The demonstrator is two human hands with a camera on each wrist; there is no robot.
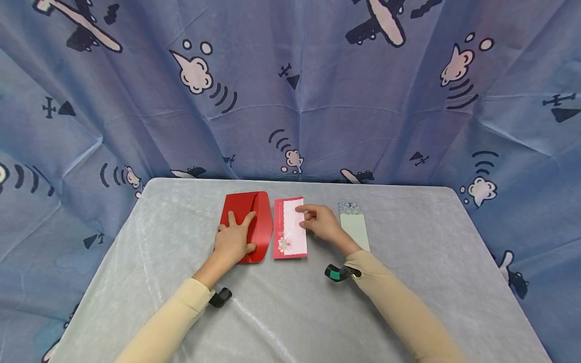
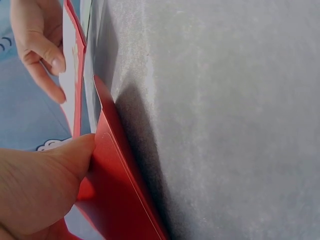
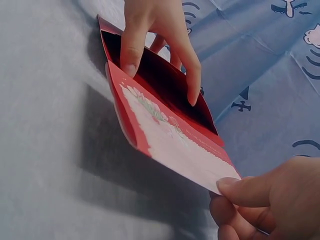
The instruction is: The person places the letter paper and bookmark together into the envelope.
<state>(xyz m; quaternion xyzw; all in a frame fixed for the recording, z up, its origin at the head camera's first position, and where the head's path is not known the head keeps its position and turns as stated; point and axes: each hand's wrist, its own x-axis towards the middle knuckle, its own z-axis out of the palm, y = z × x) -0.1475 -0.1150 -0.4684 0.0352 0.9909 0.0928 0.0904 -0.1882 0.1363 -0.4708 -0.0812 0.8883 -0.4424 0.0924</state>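
Observation:
A red envelope (image 1: 264, 229) lies on the table, its flap unfolded toward the right. My left hand (image 1: 231, 244) rests on it with fingers spread, and the thumb presses near the flap edge. Between thumb and fingers, my right hand (image 1: 320, 220) pinches the right edge of a pink and red floral card (image 1: 295, 242). That card (image 3: 185, 155) is tilted above the table, next to the dark mouth of the envelope (image 3: 106, 37) in the right wrist view. In the left wrist view, the thumb lies against the envelope (image 2: 115, 185).
A pale green slip (image 1: 356, 229) with a patterned blue-grey top lies to the right, partly under the right forearm. A grey cloth covers the table (image 1: 281, 307). Behind it hangs a blue curtain (image 1: 254, 60) printed with planes and clouds.

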